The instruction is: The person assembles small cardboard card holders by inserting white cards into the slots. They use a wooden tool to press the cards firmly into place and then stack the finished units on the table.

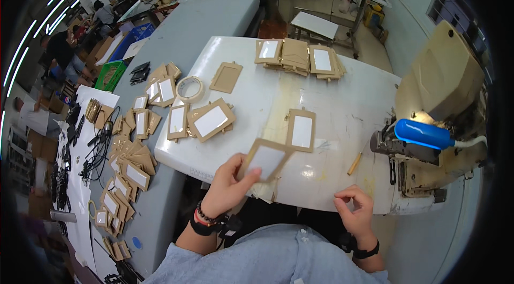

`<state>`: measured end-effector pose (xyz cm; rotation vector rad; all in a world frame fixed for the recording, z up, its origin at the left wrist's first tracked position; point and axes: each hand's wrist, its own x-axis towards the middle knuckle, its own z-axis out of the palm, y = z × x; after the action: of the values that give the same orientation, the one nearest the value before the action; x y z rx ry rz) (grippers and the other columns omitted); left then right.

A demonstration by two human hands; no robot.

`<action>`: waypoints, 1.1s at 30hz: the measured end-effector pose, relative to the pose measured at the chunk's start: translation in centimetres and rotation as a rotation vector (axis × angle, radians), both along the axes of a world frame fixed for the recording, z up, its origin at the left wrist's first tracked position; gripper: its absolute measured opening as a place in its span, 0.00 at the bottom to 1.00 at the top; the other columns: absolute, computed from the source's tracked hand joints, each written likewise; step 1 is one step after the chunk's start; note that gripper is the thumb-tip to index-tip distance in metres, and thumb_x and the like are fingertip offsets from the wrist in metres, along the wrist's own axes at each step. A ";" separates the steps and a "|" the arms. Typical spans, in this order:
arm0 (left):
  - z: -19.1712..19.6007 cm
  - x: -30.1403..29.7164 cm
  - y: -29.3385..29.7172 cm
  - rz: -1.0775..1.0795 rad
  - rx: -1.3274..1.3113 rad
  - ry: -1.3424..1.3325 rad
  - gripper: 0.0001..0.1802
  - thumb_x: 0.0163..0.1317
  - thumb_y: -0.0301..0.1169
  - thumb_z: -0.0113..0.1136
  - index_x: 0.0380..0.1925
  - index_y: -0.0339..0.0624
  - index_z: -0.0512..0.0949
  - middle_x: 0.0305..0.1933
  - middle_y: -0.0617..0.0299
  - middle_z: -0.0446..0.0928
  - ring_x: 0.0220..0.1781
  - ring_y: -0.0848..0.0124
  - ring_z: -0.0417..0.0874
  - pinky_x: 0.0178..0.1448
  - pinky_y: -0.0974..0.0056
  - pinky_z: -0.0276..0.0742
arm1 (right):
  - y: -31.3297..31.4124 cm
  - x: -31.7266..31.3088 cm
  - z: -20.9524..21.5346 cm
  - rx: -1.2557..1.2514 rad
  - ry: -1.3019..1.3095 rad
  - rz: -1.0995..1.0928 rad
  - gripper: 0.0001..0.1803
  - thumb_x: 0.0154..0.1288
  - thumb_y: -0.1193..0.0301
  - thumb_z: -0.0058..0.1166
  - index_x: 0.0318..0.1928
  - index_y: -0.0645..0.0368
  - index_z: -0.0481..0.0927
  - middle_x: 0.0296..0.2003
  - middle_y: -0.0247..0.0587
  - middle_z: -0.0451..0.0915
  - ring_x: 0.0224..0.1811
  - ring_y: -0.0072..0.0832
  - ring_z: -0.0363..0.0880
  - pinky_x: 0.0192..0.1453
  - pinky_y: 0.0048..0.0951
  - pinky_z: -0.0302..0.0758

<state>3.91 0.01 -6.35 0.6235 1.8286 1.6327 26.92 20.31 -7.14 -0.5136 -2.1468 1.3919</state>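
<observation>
Your left hand [227, 186] grips a frame [269, 160], your right hand [357, 211] curls loosely, seemingly empty, and work looks midway: twelve o'clock's stack [295, 55] perhaps done, ten o'clock's pile [137, 175] left.

No text or numbers can be read.

Five stacks of tan frames [294, 55] sit on a white tabletop [348, 104] with one lone white-insert frame [302, 132], one lone plain frame [226, 78], one tape roll [190, 97], one wooden-handled tool [354, 164] and one sewing machine [436, 78]; also pictured, two bare hands [224, 193], one held frame [266, 161], one green crate [110, 76], one blue crate [140, 32].
</observation>
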 end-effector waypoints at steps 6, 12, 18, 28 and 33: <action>2.2 4.6 1.5 -0.380 -0.061 -0.065 0.12 0.65 0.31 0.60 0.44 0.35 0.74 0.33 0.59 0.80 0.32 0.77 0.78 0.37 0.70 0.73 | -2.1 -1.9 2.5 0.034 0.105 0.033 0.07 0.54 0.83 0.62 0.35 0.65 0.82 0.31 0.41 0.80 0.30 0.25 0.75 0.35 0.24 0.72; 0.2 5.7 3.8 -0.575 -0.057 0.179 0.26 0.64 0.25 0.57 0.63 0.45 0.70 0.34 0.50 0.82 0.31 0.68 0.83 0.40 0.65 0.78 | -3.8 -3.0 0.7 0.152 0.106 -0.131 0.08 0.55 0.81 0.63 0.35 0.64 0.78 0.31 0.43 0.78 0.32 0.28 0.77 0.36 0.25 0.75; -0.3 7.3 4.6 -0.552 -0.048 0.231 0.28 0.64 0.22 0.56 0.65 0.46 0.69 0.37 0.58 0.83 0.31 0.83 0.71 0.41 0.74 0.73 | -4.0 -2.1 -1.0 0.091 0.150 -0.249 0.09 0.56 0.80 0.63 0.36 0.64 0.76 0.31 0.42 0.77 0.31 0.29 0.77 0.38 0.26 0.75; 0.0 8.4 4.8 -0.548 -0.025 0.342 0.30 0.62 0.20 0.56 0.66 0.47 0.67 0.35 0.54 0.81 0.24 0.77 0.69 0.34 0.72 0.72 | -3.8 -1.3 -0.7 0.168 0.136 -0.207 0.08 0.58 0.80 0.61 0.36 0.64 0.76 0.32 0.43 0.78 0.31 0.31 0.77 0.38 0.27 0.75; -0.3 8.8 5.1 -0.536 -0.026 0.386 0.31 0.62 0.20 0.56 0.67 0.48 0.66 0.31 0.53 0.79 0.22 0.73 0.68 0.32 0.71 0.71 | -3.6 -1.5 -0.9 0.250 0.194 -0.274 0.09 0.57 0.81 0.62 0.36 0.63 0.76 0.33 0.44 0.79 0.33 0.31 0.79 0.39 0.27 0.76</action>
<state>12.67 5.07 -6.64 1.3581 1.7228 1.1821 25.44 16.75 -8.02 -0.5281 -1.9718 0.9683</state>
